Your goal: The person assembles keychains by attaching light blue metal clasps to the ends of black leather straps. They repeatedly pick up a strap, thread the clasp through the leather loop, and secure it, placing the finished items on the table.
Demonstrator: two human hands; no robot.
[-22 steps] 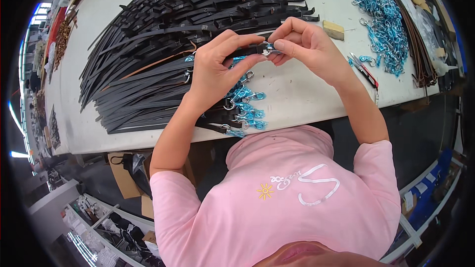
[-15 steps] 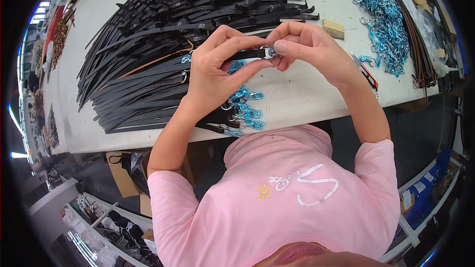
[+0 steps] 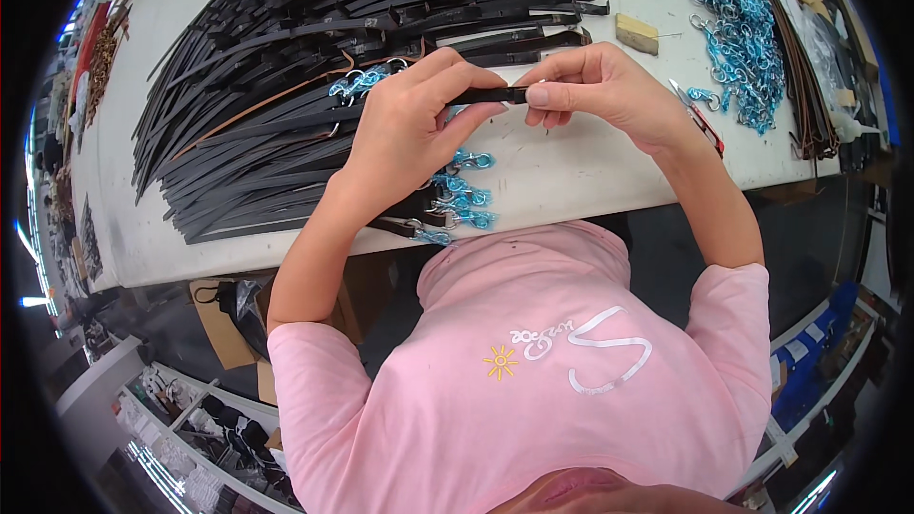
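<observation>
My left hand [image 3: 405,128] pinches a black strap [image 3: 484,95] between thumb and fingers. Its short front part sticks out to the right. At that end my right hand [image 3: 609,95] is closed, thumb and forefinger gripping the tip. Whatever else those fingertips cover is hidden. Behind and left of the left hand lie blue-wrapped metal snap hooks [image 3: 357,83] on the straps. Below it, more snap hooks in blue plastic [image 3: 468,198] sit at the ends of a stack of black straps [image 3: 243,192].
A large heap of black straps [image 3: 314,0] covers the far left of the white table [image 3: 571,186]. To the right lie a pale block [image 3: 636,33], a red-handled cutter [image 3: 703,119], a pile of blue-wrapped snap hooks [image 3: 738,48] and a bundle of brown straps [image 3: 809,124].
The silver fitting with clear plastic at my right fingertips no longer shows; black strap is there instead. More blue-wrapped hooks show beside my left hand. The whole view has shifted slightly.
</observation>
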